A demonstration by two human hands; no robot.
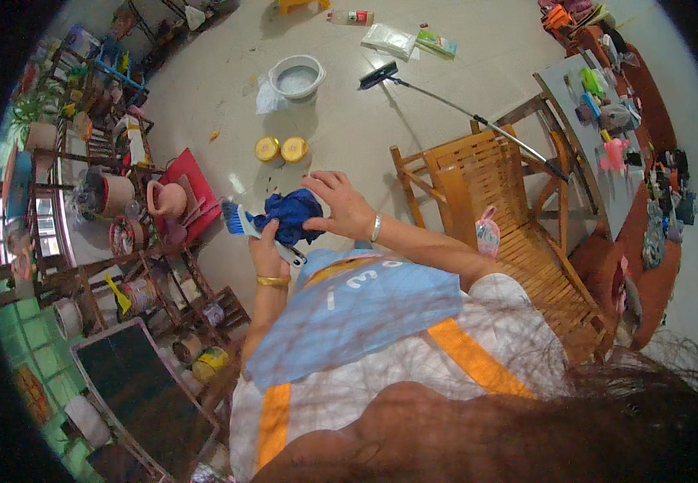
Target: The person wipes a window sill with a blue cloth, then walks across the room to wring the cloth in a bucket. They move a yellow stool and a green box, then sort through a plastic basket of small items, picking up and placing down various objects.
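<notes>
My left hand (pixel 270 252) is closed around a scrub brush (pixel 251 227) with blue bristles and a white handle, its thumb also against a crumpled dark blue cloth (pixel 292 212). The handle end of the brush points down to the right, past the hand. My right hand (pixel 343 208) has its fingers spread at the right side of the cloth; its thumb touches or nearly touches the cloth, and I cannot tell if it grips it. Just beyond the hands, two round containers with yellow lids (pixel 280 149) stand side by side on the tiled floor.
A basin of greyish water (pixel 298 77) stands farther off, near a squeegee-like floor tool (pixel 379 75) whose pole leans on a bamboo chair (pixel 493 181). Flat packages (pixel 388 40) and a plastic bottle (pixel 352 17) lie beyond. Plant shelves (pixel 98 154) with pots line the left; a cluttered table (pixel 602 136) is right.
</notes>
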